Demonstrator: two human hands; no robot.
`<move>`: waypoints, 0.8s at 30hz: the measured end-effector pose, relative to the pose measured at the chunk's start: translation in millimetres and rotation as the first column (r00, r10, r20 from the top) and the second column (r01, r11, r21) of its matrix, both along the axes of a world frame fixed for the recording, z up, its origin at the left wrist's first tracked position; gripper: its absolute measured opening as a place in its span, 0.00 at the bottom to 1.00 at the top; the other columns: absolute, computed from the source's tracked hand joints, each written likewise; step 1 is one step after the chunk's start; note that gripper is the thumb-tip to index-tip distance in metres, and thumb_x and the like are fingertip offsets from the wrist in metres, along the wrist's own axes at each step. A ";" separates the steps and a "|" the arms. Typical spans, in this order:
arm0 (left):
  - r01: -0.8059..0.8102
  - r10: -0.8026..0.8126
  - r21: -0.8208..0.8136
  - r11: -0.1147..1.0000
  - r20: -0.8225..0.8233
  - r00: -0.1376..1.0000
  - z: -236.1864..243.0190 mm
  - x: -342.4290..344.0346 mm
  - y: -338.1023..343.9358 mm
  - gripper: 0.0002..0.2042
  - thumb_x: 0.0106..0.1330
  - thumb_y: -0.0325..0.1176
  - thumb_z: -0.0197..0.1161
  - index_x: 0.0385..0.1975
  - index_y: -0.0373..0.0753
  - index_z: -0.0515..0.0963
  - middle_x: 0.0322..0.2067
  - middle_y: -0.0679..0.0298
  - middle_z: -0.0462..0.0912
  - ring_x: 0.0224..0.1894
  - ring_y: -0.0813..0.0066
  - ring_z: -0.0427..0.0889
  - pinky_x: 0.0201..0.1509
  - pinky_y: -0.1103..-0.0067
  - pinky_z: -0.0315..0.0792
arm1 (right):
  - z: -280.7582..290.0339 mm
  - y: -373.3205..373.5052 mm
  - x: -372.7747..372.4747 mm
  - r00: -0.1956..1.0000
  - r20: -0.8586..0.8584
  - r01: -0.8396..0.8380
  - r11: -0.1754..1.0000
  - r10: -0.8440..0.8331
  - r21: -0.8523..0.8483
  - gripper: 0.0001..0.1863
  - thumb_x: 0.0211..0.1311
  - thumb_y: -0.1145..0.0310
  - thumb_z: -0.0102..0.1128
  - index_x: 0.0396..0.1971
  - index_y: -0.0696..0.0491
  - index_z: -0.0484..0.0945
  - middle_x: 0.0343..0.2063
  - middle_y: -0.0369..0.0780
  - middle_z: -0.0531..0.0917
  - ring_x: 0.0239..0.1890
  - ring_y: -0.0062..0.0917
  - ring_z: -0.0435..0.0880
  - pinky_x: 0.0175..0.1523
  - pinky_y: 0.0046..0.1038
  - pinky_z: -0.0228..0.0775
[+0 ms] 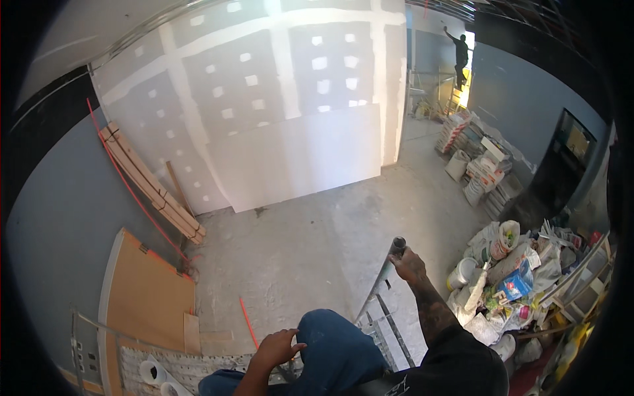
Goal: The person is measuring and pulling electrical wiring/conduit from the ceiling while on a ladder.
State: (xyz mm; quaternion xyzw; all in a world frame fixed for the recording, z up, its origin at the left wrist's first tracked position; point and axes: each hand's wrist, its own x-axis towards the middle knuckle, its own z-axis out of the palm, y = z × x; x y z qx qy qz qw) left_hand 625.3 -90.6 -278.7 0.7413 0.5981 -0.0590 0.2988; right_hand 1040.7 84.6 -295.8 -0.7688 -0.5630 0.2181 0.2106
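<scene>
Right hand (410,264) wrapped round the top of a metal post (377,285), post just right of the raised knee (333,336), left hand (274,348) at the knee, fingers loosely bent, thumb apart, concrete floor (297,247) beyond, pale board (300,158) leaning on wall (234,66), bags (522,264) right

Blue-grey walls (59,218) flank a patched drywall partition (244,89); the floor (317,241) is concrete.
</scene>
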 end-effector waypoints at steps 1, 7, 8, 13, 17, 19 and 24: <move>0.015 -0.015 -0.005 1.000 -0.003 1.000 -0.7 0.2 0.5 0.34 0.68 0.61 0.59 0.64 0.40 0.73 0.58 0.50 0.80 0.61 0.52 0.78 0.64 0.63 0.71 | 1.4 0.2 -0.9 1.000 -0.003 0.015 1.000 -0.015 -0.005 0.30 0.62 0.44 0.64 0.50 0.56 0.76 0.43 0.53 0.86 0.49 0.48 0.85 0.55 0.46 0.75; -0.006 0.006 0.015 1.000 -0.015 1.000 1.6 4.0 2.3 0.34 0.67 0.61 0.61 0.62 0.39 0.74 0.57 0.50 0.80 0.59 0.50 0.80 0.62 0.64 0.73 | -1.4 2.4 1.3 1.000 0.003 -0.010 1.000 0.010 0.000 0.29 0.63 0.45 0.63 0.49 0.57 0.76 0.41 0.51 0.87 0.48 0.47 0.86 0.53 0.45 0.76; -0.010 0.010 0.019 1.000 -0.016 1.000 1.2 4.7 2.4 0.34 0.67 0.61 0.61 0.62 0.39 0.74 0.57 0.49 0.80 0.58 0.50 0.80 0.61 0.63 0.74 | -0.7 1.9 1.2 1.000 -0.001 0.000 1.000 0.000 -0.005 0.29 0.63 0.45 0.63 0.49 0.57 0.76 0.41 0.51 0.87 0.48 0.47 0.86 0.53 0.45 0.76; -0.024 0.024 0.018 1.000 -0.027 0.999 7.9 9.3 0.7 0.34 0.66 0.60 0.62 0.62 0.40 0.74 0.56 0.48 0.81 0.58 0.49 0.80 0.61 0.62 0.74 | 7.6 -1.7 -2.2 1.000 0.003 0.000 1.000 0.000 -0.013 0.29 0.63 0.46 0.63 0.49 0.57 0.76 0.41 0.50 0.87 0.48 0.45 0.86 0.54 0.44 0.75; -0.008 0.009 0.054 0.999 -0.021 1.000 5.7 6.9 -1.4 0.33 0.67 0.61 0.60 0.62 0.40 0.74 0.52 0.49 0.82 0.55 0.50 0.81 0.59 0.62 0.74 | 3.6 -1.6 -2.7 1.000 0.015 0.005 1.000 -0.005 -0.008 0.29 0.63 0.46 0.63 0.49 0.57 0.76 0.41 0.50 0.87 0.48 0.45 0.86 0.54 0.44 0.75; -0.007 0.007 0.057 0.998 -0.013 1.000 4.1 5.3 -2.3 0.33 0.67 0.61 0.60 0.62 0.39 0.74 0.52 0.49 0.82 0.55 0.50 0.81 0.59 0.62 0.74 | 3.6 -0.9 -2.7 1.000 0.018 0.004 1.000 -0.004 -0.007 0.28 0.63 0.46 0.62 0.49 0.57 0.77 0.41 0.50 0.87 0.47 0.44 0.86 0.54 0.44 0.75; -0.012 0.011 0.094 0.996 0.011 1.000 -0.5 1.2 -5.6 0.32 0.67 0.59 0.61 0.61 0.38 0.75 0.52 0.48 0.82 0.54 0.49 0.81 0.59 0.62 0.74 | 6.6 -2.7 -3.2 1.000 0.001 0.006 1.000 -0.006 0.017 0.28 0.63 0.47 0.62 0.48 0.57 0.77 0.41 0.50 0.88 0.47 0.45 0.86 0.54 0.44 0.75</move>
